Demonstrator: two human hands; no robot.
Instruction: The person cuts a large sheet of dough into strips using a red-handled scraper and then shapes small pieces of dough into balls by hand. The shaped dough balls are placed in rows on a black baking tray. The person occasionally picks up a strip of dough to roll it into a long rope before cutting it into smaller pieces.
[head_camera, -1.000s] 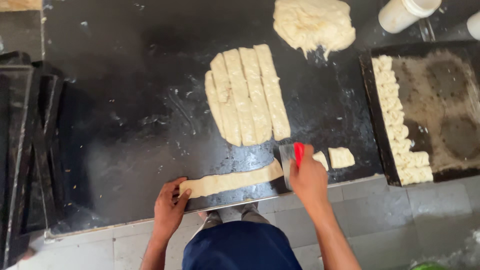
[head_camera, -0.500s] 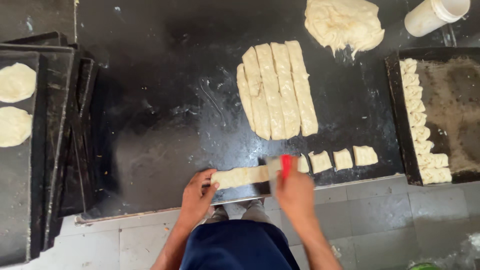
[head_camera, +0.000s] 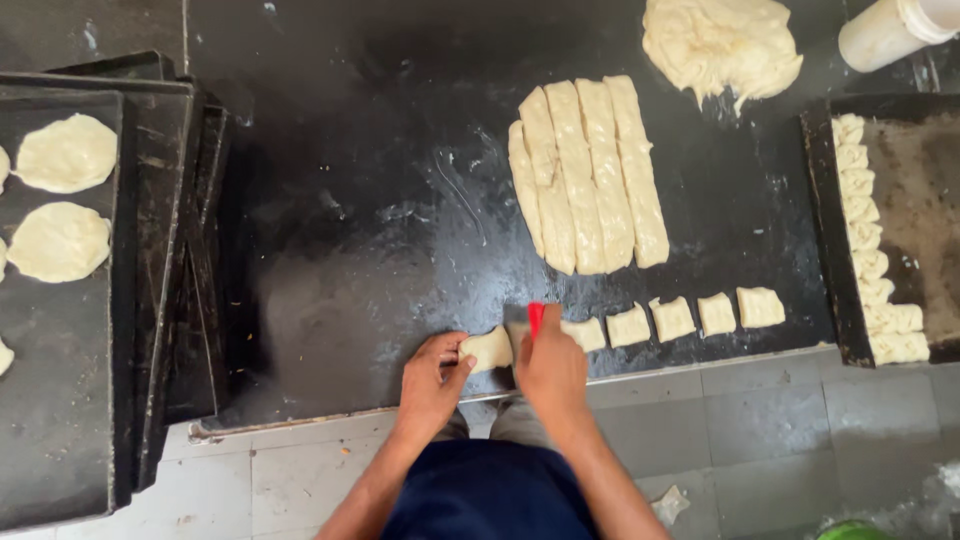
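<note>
While the left hand (head_camera: 432, 378) pinches the last dough piece (head_camera: 487, 349) at the near edge of the black worktop (head_camera: 350, 250), the right hand (head_camera: 551, 368) grips a red-handled scraper (head_camera: 535, 318) just beside it. Five cut dough squares (head_camera: 672, 318) lie in a row to the right, near a tray (head_camera: 822, 250) lined with more pieces.

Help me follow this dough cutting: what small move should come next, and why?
Probably press the red-handled cutter down once more: the left hand pinches the last short stub of dough, the right hand holds the cutter beside it, and cut pieces already line the black worktop.
</note>
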